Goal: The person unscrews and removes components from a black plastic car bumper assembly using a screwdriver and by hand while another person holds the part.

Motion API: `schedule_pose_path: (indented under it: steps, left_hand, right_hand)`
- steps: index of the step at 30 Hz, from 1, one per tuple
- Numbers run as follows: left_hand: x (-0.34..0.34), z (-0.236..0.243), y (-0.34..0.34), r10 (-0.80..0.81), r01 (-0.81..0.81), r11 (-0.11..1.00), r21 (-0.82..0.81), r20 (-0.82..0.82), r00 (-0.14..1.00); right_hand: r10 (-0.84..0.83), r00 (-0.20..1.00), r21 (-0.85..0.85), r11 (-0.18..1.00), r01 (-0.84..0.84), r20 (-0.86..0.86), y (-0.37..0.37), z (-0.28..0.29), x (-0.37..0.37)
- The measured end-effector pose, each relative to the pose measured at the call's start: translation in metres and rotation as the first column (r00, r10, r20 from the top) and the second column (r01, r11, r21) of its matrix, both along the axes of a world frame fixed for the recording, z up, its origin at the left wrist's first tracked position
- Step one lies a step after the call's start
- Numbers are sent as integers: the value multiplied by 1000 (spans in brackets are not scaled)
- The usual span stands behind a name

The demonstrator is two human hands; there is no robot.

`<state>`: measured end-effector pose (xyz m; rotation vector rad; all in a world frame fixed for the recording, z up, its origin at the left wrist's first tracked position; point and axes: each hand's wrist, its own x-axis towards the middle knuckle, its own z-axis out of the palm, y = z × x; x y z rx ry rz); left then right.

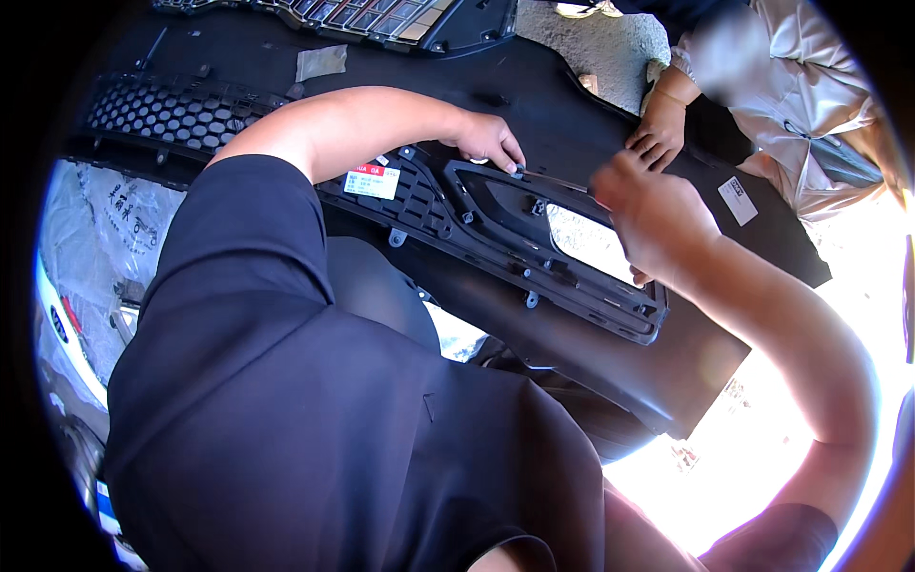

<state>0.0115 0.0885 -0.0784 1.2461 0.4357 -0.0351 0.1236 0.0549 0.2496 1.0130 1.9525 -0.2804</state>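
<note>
Head view, contents listed by clock position from the centre.

Trim frame (538, 262): black plastic, long, with ribs, clips and tabs; lies over the large black panel (562, 114) from 11 o'clock round to 4. A bright gap shows through its opening at 2.

Left hand (489, 141): between 12 and 1 o'clock; fingers curled, thumb and forefinger by a small clip on the upper edge of the trim frame. Whether they pinch anything cannot be told.

Thin rod (558, 179): one, slender, at 1 o'clock; runs from the left fingertips toward the right hand.

Right hand (662, 219): 2 o'clock; motion-blurred, clenched on the thin rod's far end.

Co-worker's hand (660, 131): 2 o'clock, beyond the right hand; fingers laid down on the large black panel.

Labels, two: white label with red band (372, 183) on the trim frame, 11 o'clock; plain white label (737, 201) on the large black panel, between 2 and 3.

Honeycomb mesh (172, 116): black, 10 o'clock.

Barred grille (381, 17): dark and silvery, between 11 and 12, at the upper rim.

Small clear packet (321, 63): 11 o'clock.

Clear plastic film (114, 224): crumpled, between 9 and 10.
</note>
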Motion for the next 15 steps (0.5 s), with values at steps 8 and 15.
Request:
schedule_pose_path:
  steps: [8,15]
  left_hand:
    - [-1,6,9,4,-4,1000,9,-13,1000]
    - [0,1,7,23,-23,999,32,0,1000]
  right_hand:
    - [-992,62,-97,51,994,108,14,-6,-11]
    - [372,928,-7,928,-372,33,-13,-4,2]
